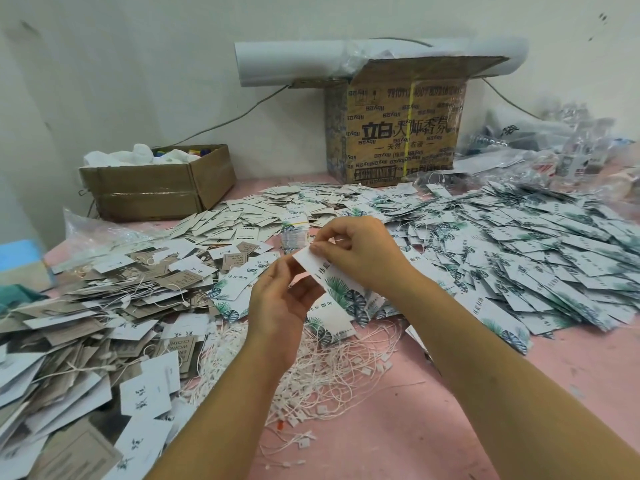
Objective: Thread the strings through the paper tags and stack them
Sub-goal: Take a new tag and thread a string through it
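Observation:
A white paper tag with green leaf print is held up over the pink table. My right hand pinches its upper end between thumb and forefinger. My left hand has its fingers curled at the tag's top corner from below; whether a string is in them I cannot tell. A tangle of white strings with small plastic clasps lies under my hands. A big heap of leaf-print tags spreads to the right. Grey and white tags with strings are piled on the left.
A tall printed cardboard box stands at the back wall with a white paper roll on it. A low open carton sits at the back left. Clear plastic bags lie at the back right. A blue block is at the left edge.

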